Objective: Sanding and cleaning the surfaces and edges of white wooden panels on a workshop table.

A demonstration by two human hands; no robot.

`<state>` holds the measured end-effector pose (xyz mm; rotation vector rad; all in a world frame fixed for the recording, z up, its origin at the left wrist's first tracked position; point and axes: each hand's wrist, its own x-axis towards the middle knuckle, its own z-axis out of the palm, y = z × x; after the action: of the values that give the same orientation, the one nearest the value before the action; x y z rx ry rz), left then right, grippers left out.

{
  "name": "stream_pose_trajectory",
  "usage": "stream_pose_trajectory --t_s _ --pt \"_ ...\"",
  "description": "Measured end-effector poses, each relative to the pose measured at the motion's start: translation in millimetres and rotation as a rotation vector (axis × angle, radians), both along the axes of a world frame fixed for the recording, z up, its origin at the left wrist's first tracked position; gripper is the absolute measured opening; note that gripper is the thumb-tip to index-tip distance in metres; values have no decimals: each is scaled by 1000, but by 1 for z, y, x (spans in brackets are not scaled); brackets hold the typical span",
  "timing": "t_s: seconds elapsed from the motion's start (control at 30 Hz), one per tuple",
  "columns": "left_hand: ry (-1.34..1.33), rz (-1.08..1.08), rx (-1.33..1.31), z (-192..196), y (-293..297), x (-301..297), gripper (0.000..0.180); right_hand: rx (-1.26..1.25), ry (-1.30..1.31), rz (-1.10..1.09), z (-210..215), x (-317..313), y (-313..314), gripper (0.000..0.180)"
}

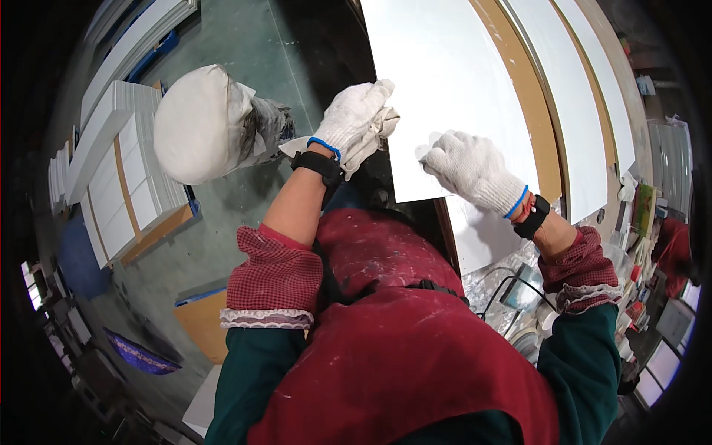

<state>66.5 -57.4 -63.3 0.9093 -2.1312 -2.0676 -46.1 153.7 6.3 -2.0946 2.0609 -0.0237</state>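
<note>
Both apart, your left hand (pixel 354 117) is closed around a bunched cloth (pixel 371 141) at the left edge of the white panel (pixel 452 81), while your right hand (pixel 475 169) curls over its near end; whether that one holds anything, you cannot tell. The panel lies ahead of you.

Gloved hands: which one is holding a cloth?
The left hand grips a pale, crumpled cloth; the right hand, over the white panel, shows no cloth.
</note>
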Motion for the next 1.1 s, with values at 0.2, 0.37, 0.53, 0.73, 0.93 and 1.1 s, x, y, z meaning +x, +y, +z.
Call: stream_pose_trajectory --t_s 0.2,0.37,0.53,0.73,0.93,1.1 --pt "28 15 156 -8 3 1 43 -60 55 -79 -6 -2 -7 11" --pt "12 -13 143 -7 -1 -5 42 13 -16 30 0 -3 1 12" --pt "10 3 -14 -5 -1 -3 41 -70 46 -38 3 -1 -10 14" --pt "34 -21 162 -13 0 -2 42 -102 -118 104 4 10 5 13" --pt "-10 -1 77 -6 2 -3 45 88 -46 -42 3 12 2 21" --pt "-52 -21 -53 8 2 -2 47 -1 -97 92 6 9 16 19"
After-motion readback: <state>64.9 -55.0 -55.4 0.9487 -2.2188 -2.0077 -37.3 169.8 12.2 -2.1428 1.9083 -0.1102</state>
